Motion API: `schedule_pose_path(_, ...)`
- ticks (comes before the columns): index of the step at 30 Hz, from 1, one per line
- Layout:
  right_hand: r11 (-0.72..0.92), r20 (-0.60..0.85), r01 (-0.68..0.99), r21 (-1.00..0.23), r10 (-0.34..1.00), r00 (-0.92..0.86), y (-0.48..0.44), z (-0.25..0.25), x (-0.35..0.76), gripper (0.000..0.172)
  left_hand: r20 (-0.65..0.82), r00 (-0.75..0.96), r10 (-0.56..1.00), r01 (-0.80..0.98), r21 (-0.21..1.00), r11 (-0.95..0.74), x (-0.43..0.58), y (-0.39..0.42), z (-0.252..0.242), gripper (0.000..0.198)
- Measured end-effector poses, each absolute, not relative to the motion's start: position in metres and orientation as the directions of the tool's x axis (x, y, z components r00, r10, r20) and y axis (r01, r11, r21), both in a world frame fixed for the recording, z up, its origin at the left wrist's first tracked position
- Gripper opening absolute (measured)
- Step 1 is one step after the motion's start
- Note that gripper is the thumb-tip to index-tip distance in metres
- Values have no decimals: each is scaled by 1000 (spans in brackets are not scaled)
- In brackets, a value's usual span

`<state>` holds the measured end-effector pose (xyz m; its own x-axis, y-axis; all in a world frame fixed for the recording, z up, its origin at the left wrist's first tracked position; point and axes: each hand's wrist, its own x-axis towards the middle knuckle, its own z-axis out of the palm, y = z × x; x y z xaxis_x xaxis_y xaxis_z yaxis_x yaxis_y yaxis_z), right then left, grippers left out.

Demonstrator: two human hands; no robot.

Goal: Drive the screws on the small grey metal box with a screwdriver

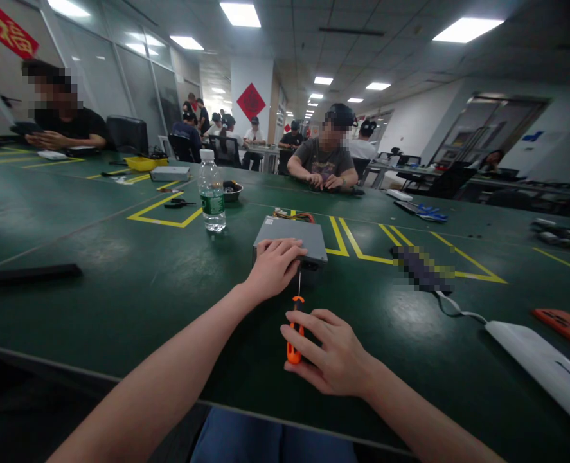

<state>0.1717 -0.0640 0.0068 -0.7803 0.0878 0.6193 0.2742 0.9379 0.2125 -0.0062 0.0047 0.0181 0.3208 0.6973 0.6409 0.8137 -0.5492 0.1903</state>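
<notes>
A grey metal computer power supply (289, 230) lies on the green table in front of me, with coloured wires (297, 217) at its far side. My left hand (276, 265) holds it, fingers laid over its top near the front edge and the thumb side against the front. Between the fingers and thumb of my right hand (326, 350) is an orange-and-black screwdriver (295, 341). Its thin shaft points away from me to the near face of the power supply, below my left fingers. Whether the tip sits in a screw is too small to tell.
A water bottle (211, 196) stands left of the power supply, near a metal bowl (231, 190). On the right lie a white power bank (540, 360) with a cable and an orange phone (567, 326). A black bar (29, 275) lies left. Another person (326, 154) sits across the table.
</notes>
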Motion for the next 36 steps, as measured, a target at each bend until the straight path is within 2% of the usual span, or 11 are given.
schedule_pose_path(6, 947, 735, 278, 160, 73, -674, -61, 3, 176, 28, 640, 328, 694, 813, 183, -553, -7, 5, 18, 25)
schedule_pose_path(10, 946, 696, 299, 121, 134, -705, -59, 3, 177, 33, 633, 327, 701, 817, 183, -546, -7, 5, 18, 26)
schedule_pose_path(14, 937, 641, 321, 134, 165, -749, -59, 5, 178, 38, 639, 325, 697, 816, 182, -548, -7, 5, 18, 25)
schedule_pose_path(19, 960, 717, 265, 86, 125, -686, -59, 9, 186, 35, 633, 327, 702, 818, 182, -545, -7, 5, 17, 26)
schedule_pose_path(22, 956, 749, 277, 100, 111, -653, -59, 11, 194, 32, 630, 331, 702, 816, 183, -548, -7, 5, 17, 26)
schedule_pose_path(36, 932, 771, 343, 114, 135, -623, -58, 13, 202, 30, 625, 327, 708, 811, 199, -551, -7, 4, 18, 27)
